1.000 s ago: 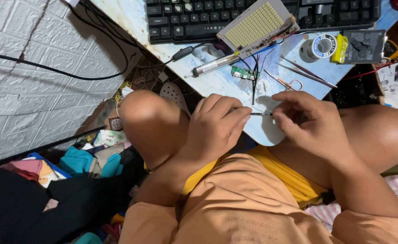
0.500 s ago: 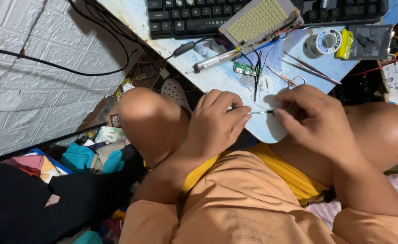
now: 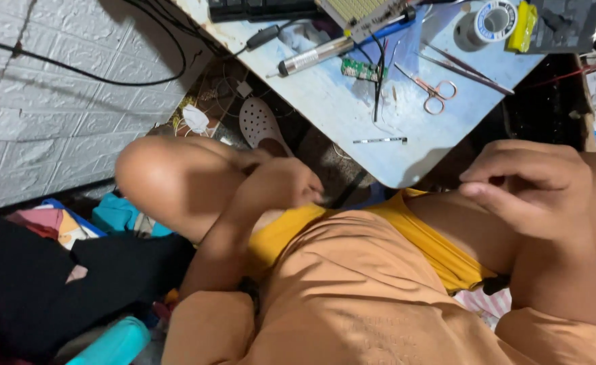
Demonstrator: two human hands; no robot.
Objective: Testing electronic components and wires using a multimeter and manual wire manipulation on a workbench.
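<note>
Wire piece (image 3: 379, 140): thin, dark with pale ends, lying flat on the blue table (image 3: 440, 145) near its front corner; neither hand touches it.
Right hand (image 3: 531, 186): off the table's front edge, over the thigh; thumb and forefinger pinched narrow. Whether something fine sits in the pinch, cannot tell.
Left hand (image 3: 281, 186): below the table corner, by the raised knee; fingers curled under. Held object, if any, hidden.
Scissors (image 3: 433, 91): small, pink-handled, behind the wire piece on the table.
Green circuit board (image 3: 360, 69): further back, dark leads running from it toward the wire piece.
Soldering iron (image 3: 325, 51): left of the board, cord trailing off the table.
Solder reel (image 3: 490, 19): back right of the table.
Risk: the wire piece lies close to the table corner; a knee bump or sleeve brush would likely send it into the floor clutter below.
Risk: the iron's cord hangs near the left knee; a snag could drag the tip across the board.
</note>
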